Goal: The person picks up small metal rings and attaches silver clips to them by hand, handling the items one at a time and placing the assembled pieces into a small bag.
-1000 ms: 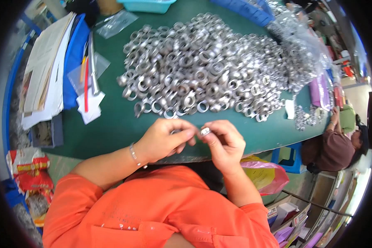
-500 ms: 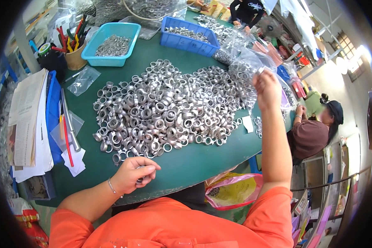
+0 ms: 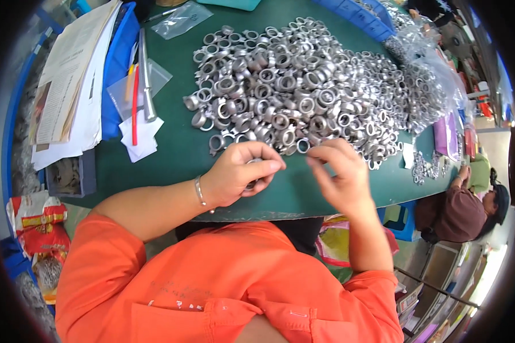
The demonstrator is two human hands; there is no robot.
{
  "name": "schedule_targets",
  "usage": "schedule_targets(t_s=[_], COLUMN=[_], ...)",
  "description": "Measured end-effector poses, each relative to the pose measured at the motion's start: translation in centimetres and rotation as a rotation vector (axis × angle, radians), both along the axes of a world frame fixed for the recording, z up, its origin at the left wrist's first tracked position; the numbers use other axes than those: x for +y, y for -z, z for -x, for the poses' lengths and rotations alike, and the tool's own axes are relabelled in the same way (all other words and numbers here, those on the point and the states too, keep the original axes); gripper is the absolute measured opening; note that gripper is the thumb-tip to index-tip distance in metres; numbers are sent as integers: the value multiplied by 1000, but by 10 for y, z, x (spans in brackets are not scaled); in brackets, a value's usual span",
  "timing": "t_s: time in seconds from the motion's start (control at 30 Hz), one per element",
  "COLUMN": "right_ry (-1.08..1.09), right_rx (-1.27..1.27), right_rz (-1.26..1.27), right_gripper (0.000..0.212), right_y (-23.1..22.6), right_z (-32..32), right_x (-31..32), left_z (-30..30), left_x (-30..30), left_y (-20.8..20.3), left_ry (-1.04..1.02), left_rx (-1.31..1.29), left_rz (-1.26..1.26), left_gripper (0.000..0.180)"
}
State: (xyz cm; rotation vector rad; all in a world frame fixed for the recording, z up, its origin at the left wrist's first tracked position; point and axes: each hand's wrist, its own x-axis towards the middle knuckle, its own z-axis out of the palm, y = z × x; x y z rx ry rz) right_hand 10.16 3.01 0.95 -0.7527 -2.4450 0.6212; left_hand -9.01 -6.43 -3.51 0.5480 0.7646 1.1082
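Note:
A broad heap of silver metal rings [image 3: 280,97], many with small lugs, lies on the green tabletop [image 3: 166,171]. My left hand [image 3: 232,171] is at the near edge of the heap, its fingers curled round metal rings [image 3: 251,184] that show partly between fingers and palm. Thumb and forefinger of that hand come together at the tips. To its right, my right hand [image 3: 343,174] hovers over the table just in front of the heap. Its thumb and fingers are bent but apart, with nothing visible between them, and slightly blurred.
At left, papers [image 3: 68,86] lean by a blue tray [image 3: 119,68], beside a red stick [image 3: 135,108] and a metal rod [image 3: 146,86]. A blue bin [image 3: 360,17] and plastic bags [image 3: 426,86] stand beyond the heap. Another person [image 3: 458,211] sits at right.
My right hand has come back from the bags at far right to beside my left hand. The view has tilted down, and my left hand still holds the rings.

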Motion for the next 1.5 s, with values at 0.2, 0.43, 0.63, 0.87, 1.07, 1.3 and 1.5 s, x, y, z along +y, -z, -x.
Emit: schedule_targets(t_s=[0.2, 0.43, 0.63, 0.87, 1.07, 1.3, 1.5], right_ry=[159, 178, -33, 46, 29, 58, 121], right_rx=[108, 527, 373, 679, 609, 631, 463], right_rz=[-267, 622, 184, 751, 959, 812, 156], right_gripper=[20, 11, 11, 15, 23, 33, 33], right_y=[44, 42, 40, 44, 36, 43, 39], right_z=[38, 17, 17, 14, 12, 14, 16], right_x=[-16, -36, -39, -43, -44, -49, -46], left_z=[-2, -10, -8, -7, -6, -12, -9], left_x=[2, 1, 0, 2, 3, -3, -2], left_y=[3, 0, 3, 8, 8, 5, 8], left_ry=[-103, -143, -126, -238, -209, -257, -214], left_rx=[2, 154, 292, 561, 644, 524, 531], left_rz=[-11, -69, -215, -575, -701, -458, -513], left_gripper=[10, 12, 13, 10, 10, 10, 11])
